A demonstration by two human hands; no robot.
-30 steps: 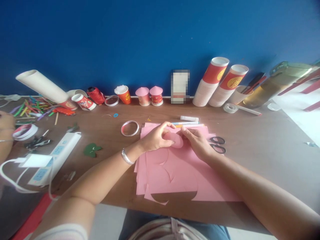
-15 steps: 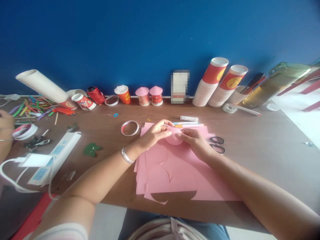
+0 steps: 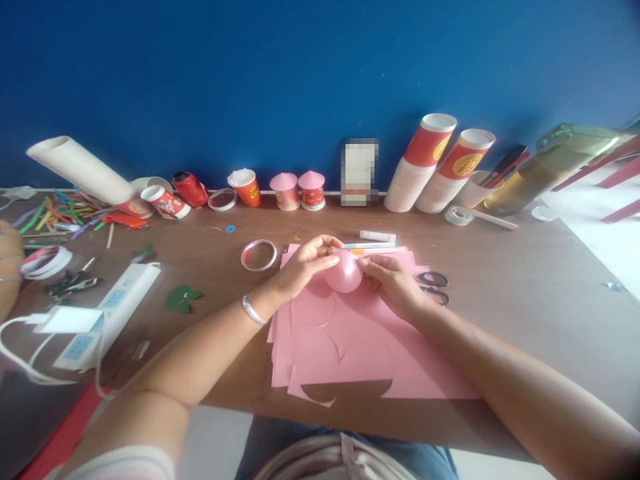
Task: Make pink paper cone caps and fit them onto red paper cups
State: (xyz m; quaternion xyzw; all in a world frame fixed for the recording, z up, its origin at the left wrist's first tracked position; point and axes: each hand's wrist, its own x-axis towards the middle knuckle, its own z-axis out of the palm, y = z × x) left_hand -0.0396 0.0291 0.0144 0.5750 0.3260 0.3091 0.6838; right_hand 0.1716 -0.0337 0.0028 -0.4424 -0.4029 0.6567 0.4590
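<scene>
Left hand, right hand: I see fingertips pinching opposite edges | pink paper disc: between them, above pink paper sheets | risk, my judgement: creasing or tearing if pinches pull unevenly; slipping if either loosens

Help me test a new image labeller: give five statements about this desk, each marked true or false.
1. The left hand and right hand both hold the round pink paper. True.
2. The scissors lie beside the left hand. False: the handles of the scissors show beside the right hand.
3. Two small cups with pink cone tops stand near the blue wall. True.
4. The bracelet is on the right arm. False: the bracelet is on the left.
5. The power strip lies left of the pink sheets. True.
</scene>
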